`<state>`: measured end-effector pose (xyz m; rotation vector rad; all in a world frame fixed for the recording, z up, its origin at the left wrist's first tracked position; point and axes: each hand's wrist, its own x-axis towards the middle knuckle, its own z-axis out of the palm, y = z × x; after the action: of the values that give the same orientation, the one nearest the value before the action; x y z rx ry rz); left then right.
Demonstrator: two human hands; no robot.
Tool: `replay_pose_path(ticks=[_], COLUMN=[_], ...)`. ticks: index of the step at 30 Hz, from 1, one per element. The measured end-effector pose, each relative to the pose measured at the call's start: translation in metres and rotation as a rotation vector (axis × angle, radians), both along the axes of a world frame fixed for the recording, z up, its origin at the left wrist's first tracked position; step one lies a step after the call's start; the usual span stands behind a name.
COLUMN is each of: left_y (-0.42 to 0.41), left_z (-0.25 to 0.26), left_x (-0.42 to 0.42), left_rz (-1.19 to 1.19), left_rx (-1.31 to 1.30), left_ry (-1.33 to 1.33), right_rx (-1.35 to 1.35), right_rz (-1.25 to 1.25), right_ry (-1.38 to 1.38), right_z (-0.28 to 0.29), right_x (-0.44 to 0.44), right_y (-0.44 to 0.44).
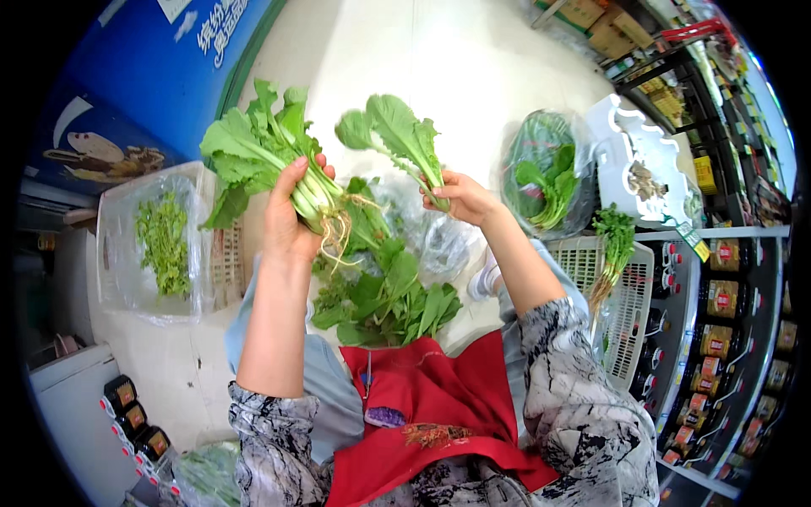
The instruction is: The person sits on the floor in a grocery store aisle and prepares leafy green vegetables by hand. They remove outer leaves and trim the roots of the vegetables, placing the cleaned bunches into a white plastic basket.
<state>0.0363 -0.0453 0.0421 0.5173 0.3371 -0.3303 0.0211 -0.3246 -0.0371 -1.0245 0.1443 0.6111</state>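
Note:
My left hand [294, 209] grips a bunch of leafy greens [253, 149] by its pale stems, with thin roots hanging over the fingers. To its right, my right hand [459, 196] holds a smaller leafy green plant [402, 136] near the base of its stem, leaves pointing up. The two hands are apart. Below and between them, a heap of loose greens [393, 291] lies on the floor in front of me. Crumpled clear plastic [443, 241] lies just behind the heap. A red apron [437, 393] covers my lap.
At left stands a plastic-lined crate [206, 253] holding leafy herbs. At right are bagged greens [551, 171], a white foam box [611, 146] and a pale plastic basket [640, 304] with a bunch of rooted herbs [614, 247]. Shelves of dark bottles [722, 298] stand beyond.

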Motion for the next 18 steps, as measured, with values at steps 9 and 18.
replay_pose_path(ticks=[9, 18], left_y=[-0.003, -0.028], left_z=[-0.009, -0.004], left_x=[-0.012, -0.009], left_rz=[-0.132, -0.183], left_rx=[-0.054, -0.102], left_ry=[-0.228, -0.311], right_rx=[-0.008, -0.198], right_rz=[-0.254, -0.261], right_ry=[-0.465, -0.563], right_z=[0.094, 0.110], right_x=[-0.039, -0.041], right_y=[0.039, 0.039])
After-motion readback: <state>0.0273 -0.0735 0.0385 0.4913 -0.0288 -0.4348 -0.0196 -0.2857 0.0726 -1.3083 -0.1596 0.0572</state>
